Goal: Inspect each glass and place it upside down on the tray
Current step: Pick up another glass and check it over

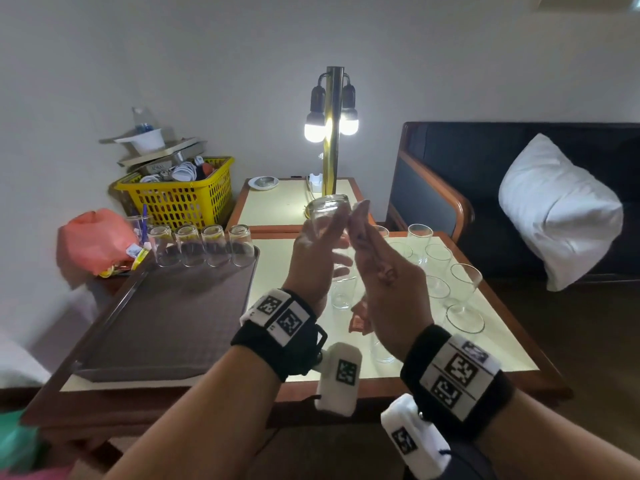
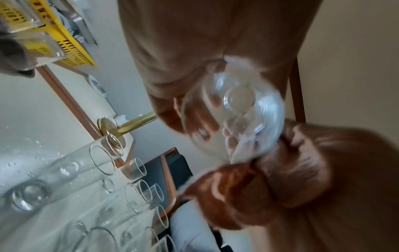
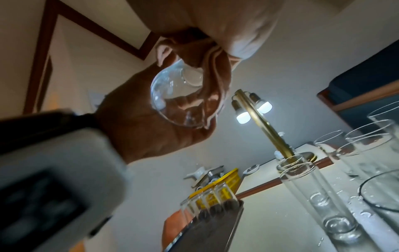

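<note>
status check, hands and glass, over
Left hand grips the glass, raised toward the lamp. Right hand open beside it. Four glasses inverted on tray. Path clear.

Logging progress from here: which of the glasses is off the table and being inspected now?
The glass that the left hand holds raised before the lamp; the others all stand on the tray or table.

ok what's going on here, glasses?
A person holds one glass up in front of the lit lamp. The left hand grips it; the right hand is alongside, fingers straight, touching it near the top. Four glasses already stand upside down along the far edge of the tray. More glasses wait upright on the table.
</note>
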The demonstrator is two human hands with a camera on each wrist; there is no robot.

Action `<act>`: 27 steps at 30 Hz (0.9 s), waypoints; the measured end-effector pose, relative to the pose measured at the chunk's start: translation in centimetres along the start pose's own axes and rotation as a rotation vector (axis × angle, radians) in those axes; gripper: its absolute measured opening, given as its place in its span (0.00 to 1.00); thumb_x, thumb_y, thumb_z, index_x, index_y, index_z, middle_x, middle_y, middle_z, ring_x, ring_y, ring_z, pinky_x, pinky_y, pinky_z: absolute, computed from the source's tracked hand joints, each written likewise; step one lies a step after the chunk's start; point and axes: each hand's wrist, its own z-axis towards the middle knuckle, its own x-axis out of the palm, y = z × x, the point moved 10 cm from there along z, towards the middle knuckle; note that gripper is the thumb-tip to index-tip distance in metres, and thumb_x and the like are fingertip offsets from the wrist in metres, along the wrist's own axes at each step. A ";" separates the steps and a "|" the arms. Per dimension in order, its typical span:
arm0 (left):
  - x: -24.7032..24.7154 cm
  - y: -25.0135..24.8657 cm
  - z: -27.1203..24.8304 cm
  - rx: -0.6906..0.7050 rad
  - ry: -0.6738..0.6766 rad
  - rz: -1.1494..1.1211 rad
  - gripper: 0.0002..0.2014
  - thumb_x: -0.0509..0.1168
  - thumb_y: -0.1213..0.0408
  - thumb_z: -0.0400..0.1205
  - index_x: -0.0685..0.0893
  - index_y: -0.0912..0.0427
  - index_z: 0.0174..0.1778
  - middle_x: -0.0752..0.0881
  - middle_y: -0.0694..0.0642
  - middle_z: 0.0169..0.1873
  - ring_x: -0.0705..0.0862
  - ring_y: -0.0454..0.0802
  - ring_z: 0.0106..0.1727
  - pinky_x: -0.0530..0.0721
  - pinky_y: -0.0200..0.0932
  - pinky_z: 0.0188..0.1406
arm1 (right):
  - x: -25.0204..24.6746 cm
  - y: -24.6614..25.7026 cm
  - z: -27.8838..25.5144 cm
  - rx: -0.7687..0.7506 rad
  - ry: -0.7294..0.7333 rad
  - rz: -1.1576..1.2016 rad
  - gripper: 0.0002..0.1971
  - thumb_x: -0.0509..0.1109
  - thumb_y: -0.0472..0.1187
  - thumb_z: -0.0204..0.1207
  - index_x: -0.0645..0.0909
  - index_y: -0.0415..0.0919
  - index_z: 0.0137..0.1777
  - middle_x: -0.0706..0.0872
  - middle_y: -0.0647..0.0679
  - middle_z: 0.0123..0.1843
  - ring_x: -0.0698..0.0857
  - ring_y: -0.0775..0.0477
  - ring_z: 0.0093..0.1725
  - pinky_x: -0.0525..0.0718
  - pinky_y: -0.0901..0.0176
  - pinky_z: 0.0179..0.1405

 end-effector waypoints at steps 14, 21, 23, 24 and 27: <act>0.6 0.3 -0.1 0.019 0.045 0.082 0.30 0.67 0.33 0.76 0.83 0.52 0.63 0.89 0.60 0.48 0.90 0.55 0.42 0.88 0.47 0.42 | -1.3 1.9 0.8 -0.080 -0.079 -0.067 0.21 0.64 0.43 0.88 0.77 0.48 0.79 0.90 0.62 0.44 0.88 0.55 0.26 0.85 0.64 0.22; 0.6 0.9 -0.3 -0.041 0.074 0.064 0.26 0.70 0.34 0.78 0.82 0.51 0.61 0.90 0.65 0.55 0.90 0.61 0.45 0.89 0.55 0.49 | -1.6 0.0 0.9 0.004 -0.090 0.015 0.18 0.66 0.42 0.88 0.80 0.51 0.77 0.87 0.69 0.35 0.87 0.64 0.29 0.86 0.69 0.28; -0.2 0.7 -0.1 -0.026 -0.025 0.015 0.29 0.66 0.28 0.78 0.84 0.48 0.62 0.90 0.61 0.56 0.90 0.59 0.49 0.89 0.55 0.51 | -0.3 1.8 -0.1 -0.096 -0.036 -0.093 0.22 0.66 0.45 0.86 0.75 0.59 0.80 0.87 0.67 0.38 0.84 0.58 0.21 0.83 0.65 0.20; 0.0 0.9 -0.1 -0.053 -0.015 -0.017 0.31 0.61 0.26 0.79 0.83 0.47 0.65 0.91 0.62 0.57 0.91 0.61 0.53 0.90 0.58 0.56 | 0.2 2.1 -0.3 -0.111 -0.010 -0.112 0.23 0.65 0.42 0.87 0.73 0.61 0.80 0.89 0.63 0.44 0.83 0.58 0.19 0.81 0.67 0.18; 1.4 1.2 -0.4 -0.109 0.143 0.028 0.24 0.61 0.35 0.85 0.80 0.50 0.66 0.90 0.68 0.56 0.91 0.63 0.51 0.88 0.58 0.56 | -1.5 0.6 1.1 -0.044 -0.082 -0.061 0.21 0.66 0.37 0.87 0.77 0.51 0.79 0.92 0.51 0.57 0.87 0.65 0.29 0.87 0.69 0.29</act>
